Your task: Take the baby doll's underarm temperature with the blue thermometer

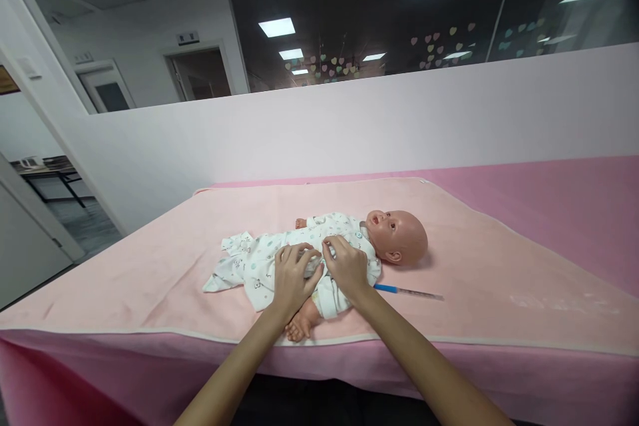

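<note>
A baby doll (399, 237) lies on its back with its head to the right, dressed in a white patterned shirt (339, 223) and matching trousers (229, 269). Over the doll's belly, my left hand (293, 274) is closed with curled fingers on the shirt's front. My right hand (347, 263) pinches the shirt's edge at the chest, close beside the left one; what lies exactly under the fingertips is partly hidden. Against the doll's near side rests a slim clear stick with a blue end (409, 291), its kind unclear, partly covered by the sleeve or my right arm.
A peach blanket (150, 266) with pale edging covers the pink-draped table (574, 213). Behind stands a low white wall (374, 123) with a dark window (349, 33) above it. To the left, a doorway shows another table (54, 173).
</note>
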`<state>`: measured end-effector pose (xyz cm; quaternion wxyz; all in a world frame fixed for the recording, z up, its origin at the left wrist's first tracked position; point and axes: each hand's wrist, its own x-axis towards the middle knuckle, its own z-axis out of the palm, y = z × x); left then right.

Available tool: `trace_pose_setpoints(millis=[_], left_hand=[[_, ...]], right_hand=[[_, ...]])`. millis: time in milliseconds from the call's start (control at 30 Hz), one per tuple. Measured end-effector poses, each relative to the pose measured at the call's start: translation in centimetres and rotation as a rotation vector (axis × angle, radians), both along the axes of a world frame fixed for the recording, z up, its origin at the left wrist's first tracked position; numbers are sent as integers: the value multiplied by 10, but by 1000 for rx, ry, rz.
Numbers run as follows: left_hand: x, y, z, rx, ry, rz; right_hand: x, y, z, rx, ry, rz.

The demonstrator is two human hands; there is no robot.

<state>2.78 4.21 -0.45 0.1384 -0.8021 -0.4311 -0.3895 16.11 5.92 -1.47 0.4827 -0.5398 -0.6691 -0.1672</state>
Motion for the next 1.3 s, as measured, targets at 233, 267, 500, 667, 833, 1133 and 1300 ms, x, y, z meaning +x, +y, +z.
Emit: trace_pose_setpoints(millis=[233,267,500,667,833,1133,1300], left_hand=[[0,-1,0,-16,-2,-13],[0,-1,0,-19,-6,-5],[-2,1,-1,-1,-21,34],[-2,-1,0,5,2,22],[0,-2,0,-17,-30,-7],[-10,4,-5,-80,-489,55],[-11,4,-2,-102,-411,87]], right_hand=[[0,0,0,0,-16,1],[0,0,0,1,-14,6],[0,0,0,4,4,12],[0,-1,1,1,18,23],[0,-1,2,20,37,32],[6,-9,8,-31,135,163],[36,-39,4,-50,248,203]])
